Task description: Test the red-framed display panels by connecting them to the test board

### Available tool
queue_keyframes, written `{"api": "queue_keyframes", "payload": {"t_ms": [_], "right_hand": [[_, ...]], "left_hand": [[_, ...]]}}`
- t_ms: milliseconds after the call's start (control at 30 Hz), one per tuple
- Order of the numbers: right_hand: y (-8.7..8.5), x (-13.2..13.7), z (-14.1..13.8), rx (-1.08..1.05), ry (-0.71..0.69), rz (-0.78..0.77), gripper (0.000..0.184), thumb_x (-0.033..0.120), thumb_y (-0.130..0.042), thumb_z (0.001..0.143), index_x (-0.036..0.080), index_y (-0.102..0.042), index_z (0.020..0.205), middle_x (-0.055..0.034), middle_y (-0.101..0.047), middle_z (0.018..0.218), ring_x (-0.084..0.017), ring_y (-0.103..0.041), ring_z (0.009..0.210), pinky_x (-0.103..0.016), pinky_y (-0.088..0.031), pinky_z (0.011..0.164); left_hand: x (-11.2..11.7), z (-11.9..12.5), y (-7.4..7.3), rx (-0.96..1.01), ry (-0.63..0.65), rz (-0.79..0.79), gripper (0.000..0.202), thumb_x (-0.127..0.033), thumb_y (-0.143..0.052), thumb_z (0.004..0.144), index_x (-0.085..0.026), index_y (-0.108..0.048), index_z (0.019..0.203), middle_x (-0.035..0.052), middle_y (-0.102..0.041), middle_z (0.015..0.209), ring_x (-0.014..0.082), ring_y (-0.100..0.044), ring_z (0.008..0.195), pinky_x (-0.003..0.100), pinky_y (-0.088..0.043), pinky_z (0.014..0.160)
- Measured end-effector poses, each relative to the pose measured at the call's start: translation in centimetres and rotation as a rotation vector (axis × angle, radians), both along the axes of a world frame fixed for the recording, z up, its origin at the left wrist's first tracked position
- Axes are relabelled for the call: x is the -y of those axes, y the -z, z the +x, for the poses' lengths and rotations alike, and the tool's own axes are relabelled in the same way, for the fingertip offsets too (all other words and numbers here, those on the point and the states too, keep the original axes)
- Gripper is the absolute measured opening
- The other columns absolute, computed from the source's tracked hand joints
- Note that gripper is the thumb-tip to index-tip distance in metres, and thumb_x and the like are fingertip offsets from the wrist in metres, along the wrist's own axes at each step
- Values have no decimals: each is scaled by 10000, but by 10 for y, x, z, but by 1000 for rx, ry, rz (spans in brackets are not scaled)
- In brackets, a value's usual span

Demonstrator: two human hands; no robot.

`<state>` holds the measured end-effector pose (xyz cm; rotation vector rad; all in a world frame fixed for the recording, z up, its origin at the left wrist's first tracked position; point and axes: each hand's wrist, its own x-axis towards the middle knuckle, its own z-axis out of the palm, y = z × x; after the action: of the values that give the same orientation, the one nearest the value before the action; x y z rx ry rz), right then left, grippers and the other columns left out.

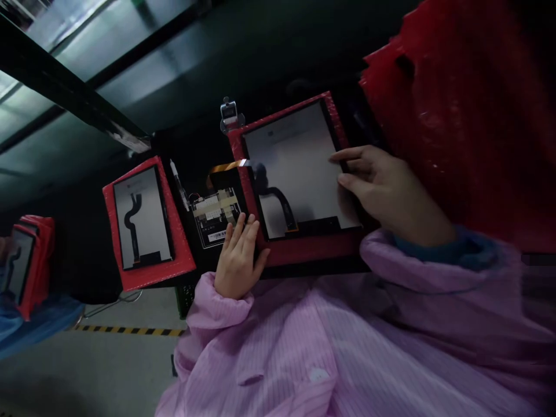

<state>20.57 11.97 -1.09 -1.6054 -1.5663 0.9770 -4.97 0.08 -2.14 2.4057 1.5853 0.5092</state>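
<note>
In front of me a grey-backed display panel (299, 156) with a black flex cable lies on a red bubble-wrap sheet (299, 253). My right hand (386, 188) grips the panel's right edge, with thumb and index fingertips over its face. A gold ribbon cable (226, 167) runs from the panel's left edge to a small circuit board (212, 211) with yellowish tape on it. Stretched out flat, my left hand (240, 255) rests at the board's lower right corner, beside the red sheet. It holds nothing that I can see.
Left of the board, another display panel (145, 220) lies on red bubble wrap (182, 263). A white pen (179, 182) and a metal tally counter (229, 114) are nearby. Red wrap (460, 116) is heaped at right. At far left, a person's blue sleeve (39, 324) is near stacked red-wrapped panels (37, 260).
</note>
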Motion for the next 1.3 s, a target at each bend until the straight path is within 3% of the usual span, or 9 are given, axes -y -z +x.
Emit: {"api": "queue_keyframes", "payload": {"t_ms": [133, 300, 500, 600, 733, 833, 933, 1033, 1300], "right_hand": [[-25, -3, -13, 512, -52, 164, 473, 313, -593, 874, 75, -676, 1273, -251, -607, 1268, -405, -551, 1197, -576, -442, 1069], [-28, -39, -53, 370, -417, 110, 431, 524, -569, 937, 137, -731, 1036, -150, -701, 1013, -300, -636, 976, -446, -515, 910], [-18, -43, -84, 90, -368, -39, 205, 352, -713, 847, 179, -604, 845, -37, -665, 790, -171, -590, 700, -297, -441, 675], [-17, -30, -83, 154, -374, 164, 170, 309, -644, 889, 194, -547, 811, -44, -646, 820, -182, -586, 744, -313, -453, 702], [-12, -23, -80, 414, -405, 432, 138, 232, -511, 948, 183, -567, 832, -112, -646, 936, -264, -609, 926, -393, -487, 804], [-8, -22, -82, 427, -405, 528, 215, 343, -530, 977, 163, -646, 997, -154, -653, 1109, -333, -591, 1077, -500, -489, 923], [-6, -24, -83, 199, -465, 464, 315, 443, -508, 1004, 178, -659, 1084, -127, -660, 1148, -305, -592, 1125, -501, -486, 999], [-6, -25, -82, 4, -523, 284, 251, 372, -475, 1017, 210, -654, 946, -78, -683, 1045, -237, -623, 1049, -439, -505, 990], [-5, -27, -80, -51, -522, 231, 112, 281, -577, 909, 214, -652, 860, -69, -695, 1039, -237, -634, 1050, -446, -511, 988]], "left_hand": [[-17, -6, -24, 0, 80, 74, 392, -289, -509, 1037, -140, -541, 1398, 171, -652, 1411, 295, -519, 1437, 523, -408, 1215], [-88, -14, -60, 23, 74, 221, 288, -299, -472, 1051, -194, -669, 1233, 113, -719, 1268, 238, -636, 1247, 471, -422, 1188], [-161, -27, -35, -14, 16, 79, 442, -445, -457, 1060, -167, -608, 1370, 153, -600, 1470, 284, -486, 1444, 554, -276, 1256], [-157, -34, -29, 7, 68, 53, 378, -455, -470, 1056, -186, -706, 1176, 117, -695, 1322, 273, -548, 1381, 602, -196, 1275], [-142, -39, -41, 38, 85, 113, 283, -432, -552, 1025, -213, -709, 938, 28, -759, 1022, 213, -695, 1084, 605, -153, 1293], [-138, -39, -46, 36, 89, 124, 207, -360, -573, 1014, -228, -689, 905, -7, -751, 976, 202, -703, 1040, 603, -173, 1290], [-137, -37, -46, 36, 115, 77, 169, -315, -557, 1006, -220, -677, 933, -3, -748, 943, 198, -708, 995, 557, -286, 1249], [-134, -35, -49, 45, 132, -11, 133, -319, -603, 946, -201, -663, 960, 8, -744, 913, 204, -707, 945, 520, -336, 1205], [-135, -32, -48, 34, 101, -239, 181, -243, -496, 924, -182, -665, 905, 33, -746, 871, 216, -699, 889, 464, -387, 987]]}}
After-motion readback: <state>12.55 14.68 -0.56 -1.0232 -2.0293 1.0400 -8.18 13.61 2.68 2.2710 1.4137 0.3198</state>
